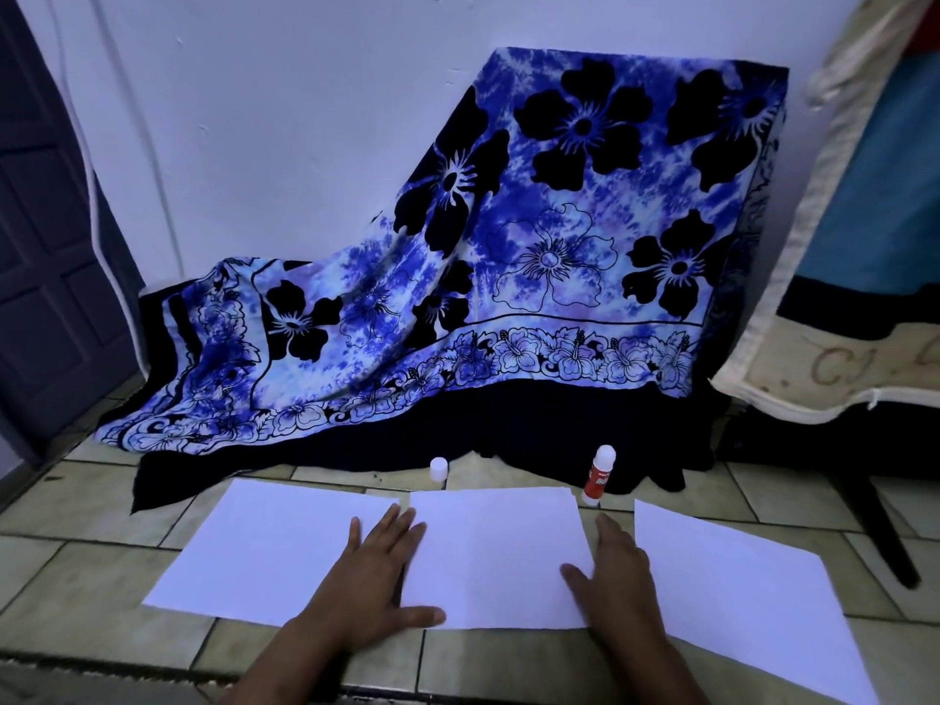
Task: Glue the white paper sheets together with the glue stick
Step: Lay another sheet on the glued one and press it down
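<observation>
Three sheets point(496, 557) on floor point(101, 541); one glue stick point(599, 475), one cap point(438, 469). Left hand point(379, 577) and right hand point(618, 577) lie flat, apart, pressing middle sheet.

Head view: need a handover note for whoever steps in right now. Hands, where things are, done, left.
Left hand: flat, palm down, across the seam where the left sheet meets the middle sheet; holds nothing.
Right hand: flat on the middle sheet's right edge; holds nothing.
Right sheet lies apart on the tiled floor, untouched.
Glue stick stands upright, uncapped, just behind the middle sheet's far right corner. Its cap stands behind the left/middle seam.
Done: left and middle sheets appear overlapped and are being pressed; whether glue is on the seam cannot be seen.
Left: join the right sheet, then recap.
</observation>
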